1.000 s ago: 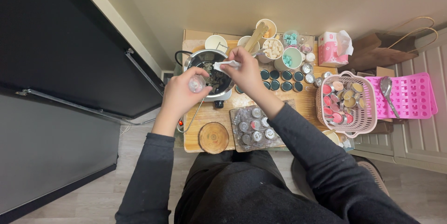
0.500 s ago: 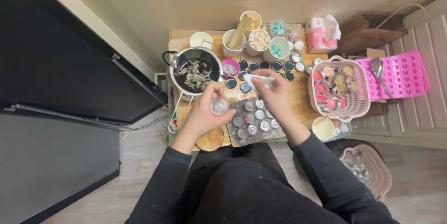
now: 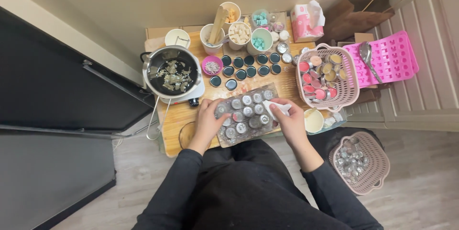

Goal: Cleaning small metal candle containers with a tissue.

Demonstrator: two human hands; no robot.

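A clear tray (image 3: 248, 134) of several small round silver tins lies on the wooden table (image 3: 287, 86) in front of me. My left hand (image 3: 209, 121) is at the tray's left edge, its fingers around a small tin (image 3: 221, 110) there. My right hand (image 3: 288, 124) is at the tray's right edge and grips a white utensil (image 3: 277, 107), which points over the tins. A dark pot (image 3: 172, 74) with pale chunks in it stands on a small hot plate at the left. Beside it is a small pink bowl (image 3: 212, 65).
Dark round lids (image 3: 248, 65) lie in rows behind the tray. Cups (image 3: 239, 34) with sticks and coloured pieces stand at the back. A pink basket (image 3: 345, 97) of filled tins, a pink mould (image 3: 389, 58) with a spoon and a white cup (image 3: 314, 121) are on the right. A basket (image 3: 377, 170) of silver tins is on the floor.
Both hands have come back from the pot to the tray of tins. The left hand has lowered its tin to the tray's left edge. The view has tilted down.
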